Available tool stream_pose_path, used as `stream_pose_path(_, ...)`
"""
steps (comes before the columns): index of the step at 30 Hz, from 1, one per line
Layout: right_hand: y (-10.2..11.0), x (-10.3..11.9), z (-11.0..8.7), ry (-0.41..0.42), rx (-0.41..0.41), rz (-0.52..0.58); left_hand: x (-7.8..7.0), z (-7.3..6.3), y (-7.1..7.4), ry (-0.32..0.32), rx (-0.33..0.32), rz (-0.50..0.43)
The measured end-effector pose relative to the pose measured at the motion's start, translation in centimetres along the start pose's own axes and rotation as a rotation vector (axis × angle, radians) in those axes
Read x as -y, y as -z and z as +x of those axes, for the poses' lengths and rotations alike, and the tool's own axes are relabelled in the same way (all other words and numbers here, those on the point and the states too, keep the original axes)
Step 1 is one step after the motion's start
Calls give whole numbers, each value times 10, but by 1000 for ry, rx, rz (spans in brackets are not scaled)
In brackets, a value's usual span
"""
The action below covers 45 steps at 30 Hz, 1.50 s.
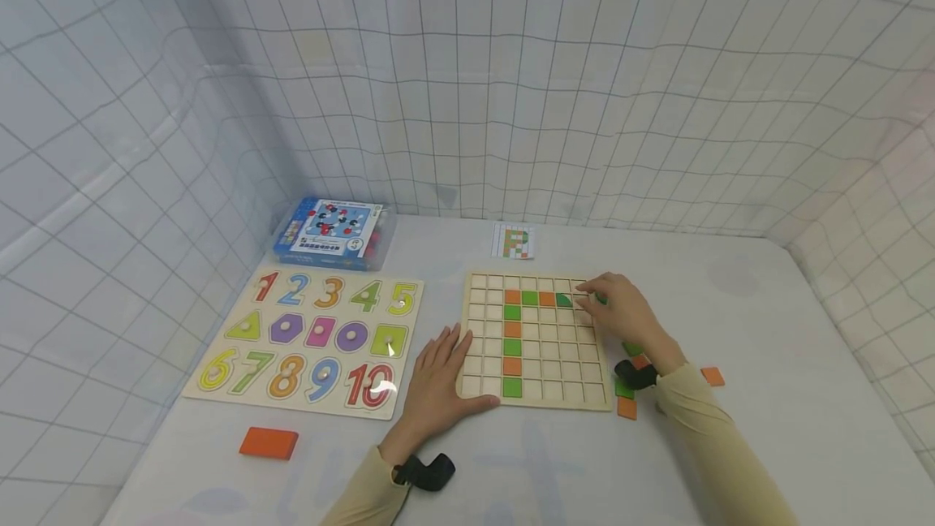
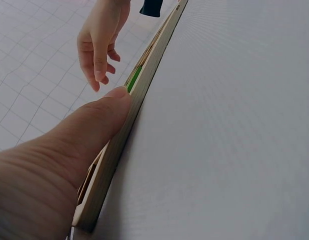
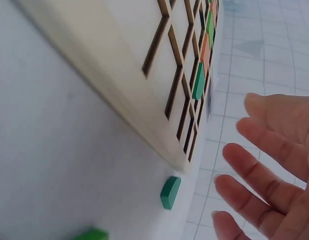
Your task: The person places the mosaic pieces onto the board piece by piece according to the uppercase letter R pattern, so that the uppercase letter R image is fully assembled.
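A wooden grid board (image 1: 540, 407) lies on the table, with green and orange square tiles (image 1: 513, 329) forming a column and a short row. At that row's right end sits a dark green tile with a rounded corner (image 1: 564, 299). My left hand (image 1: 438, 386) rests at the board's left side, its thumb (image 2: 107, 112) against the front edge. Over the board's upper right edge hovers my right hand (image 1: 621, 311); its spread fingers (image 3: 254, 170) hold nothing in the right wrist view. Another dark green tile (image 3: 170, 192) lies on the table beside the board, partly hidden by that hand in the head view.
Loose orange and green tiles (image 1: 626, 407) lie right of the board, partly under the right wrist. A number puzzle board (image 1: 298, 351) is at left, with a boxed set (image 1: 332, 230) behind it and an orange block (image 1: 269, 442) in front. A pattern card (image 1: 514, 241) lies behind the grid board.
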State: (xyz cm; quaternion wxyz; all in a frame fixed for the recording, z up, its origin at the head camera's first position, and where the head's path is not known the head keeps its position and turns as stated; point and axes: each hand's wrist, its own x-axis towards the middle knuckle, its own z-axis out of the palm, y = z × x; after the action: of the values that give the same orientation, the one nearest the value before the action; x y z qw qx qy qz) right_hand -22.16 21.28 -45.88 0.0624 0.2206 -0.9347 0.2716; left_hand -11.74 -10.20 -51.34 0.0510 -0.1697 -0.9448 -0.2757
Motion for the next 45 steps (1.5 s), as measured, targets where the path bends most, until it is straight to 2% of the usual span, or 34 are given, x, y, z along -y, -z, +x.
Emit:
stream_pose_path(10, 12, -11, -30, 8, -219, -16, 1, 1, 0, 2, 5, 11)
stream_pose_path(19, 20, -15, -51, -49, -290, -75, 1, 1, 0, 10, 10, 7)
stream_pose_path(29, 23, -21, -67, -103, -260, -118, 0, 1, -1, 16, 14, 5)
stream_pose_path(45, 22, -23, -78, -204, -126, -149, 0, 1, 0, 16, 12, -4)
